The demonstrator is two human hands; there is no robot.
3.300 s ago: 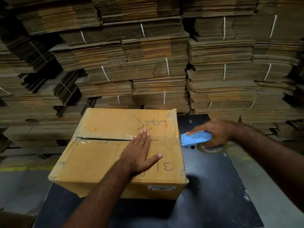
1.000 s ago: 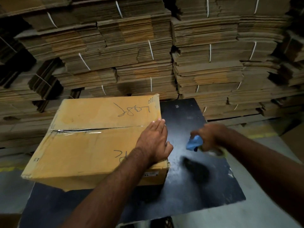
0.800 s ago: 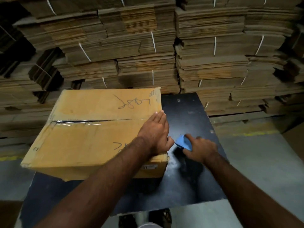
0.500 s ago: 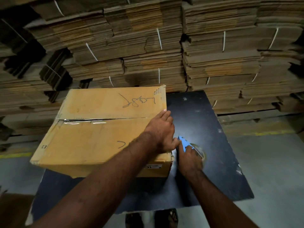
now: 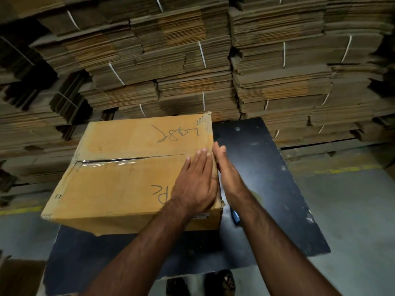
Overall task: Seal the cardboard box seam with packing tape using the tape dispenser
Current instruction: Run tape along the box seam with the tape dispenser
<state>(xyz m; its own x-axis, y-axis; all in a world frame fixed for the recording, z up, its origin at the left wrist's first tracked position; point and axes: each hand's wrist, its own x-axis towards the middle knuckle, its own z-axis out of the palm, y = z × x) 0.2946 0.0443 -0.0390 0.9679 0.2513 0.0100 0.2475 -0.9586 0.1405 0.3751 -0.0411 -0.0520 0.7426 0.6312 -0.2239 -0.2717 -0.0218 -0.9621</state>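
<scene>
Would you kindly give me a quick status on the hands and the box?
Left hand flat on box top. Right hand open against its right side. Tape dispenser down on table. Nothing in the way.

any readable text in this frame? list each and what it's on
"L08C" or similar, handwritten in marker and upside down to the camera, on the far flap of the cardboard box.
A second marker scrawl on the near flap, partly under the left hand: not readable.
Small white label on the box's near side: too small to read.
</scene>
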